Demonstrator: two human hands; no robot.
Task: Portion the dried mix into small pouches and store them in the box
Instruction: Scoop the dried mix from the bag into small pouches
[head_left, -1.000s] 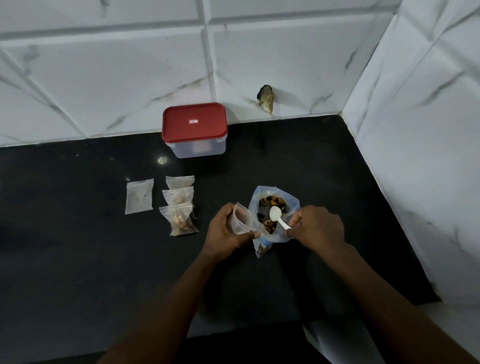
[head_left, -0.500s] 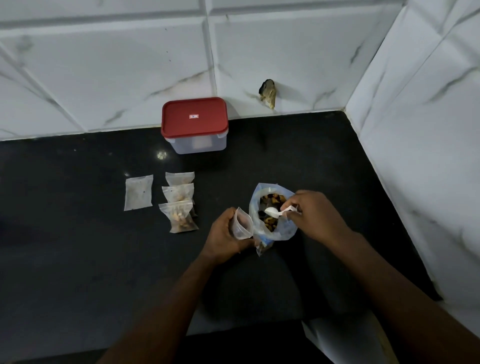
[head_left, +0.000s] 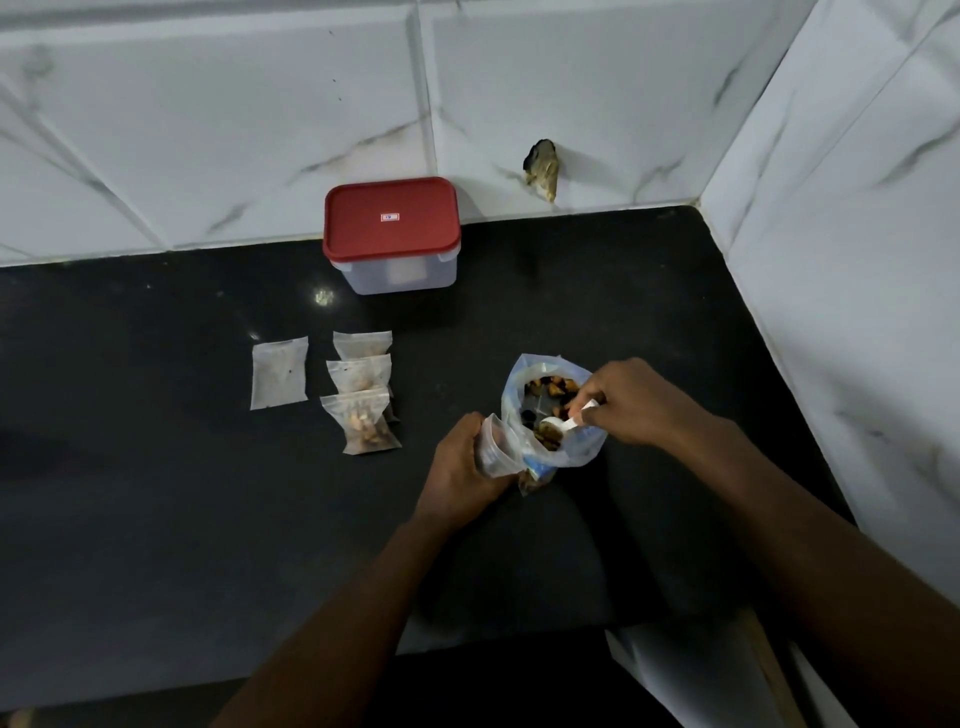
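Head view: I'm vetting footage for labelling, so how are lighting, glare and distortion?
Head view: dim overall; the black stone counter shows little detail, with one small glare spot near the red-lidded clear plastic box; wide-angle distortion bows the seams of the white marble wall tiles.

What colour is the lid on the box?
Red. The lid has a small label in its middle, seen best in the head view.

bag (head_left: 584, 452) on counter (head_left: 156, 493) | spoon (head_left: 558, 423) in bag | open pouch (head_left: 493, 447) touching its left | three pouches (head_left: 363, 400) left | flat pouch (head_left: 279, 371) farther left | box (head_left: 390, 223) behind-left
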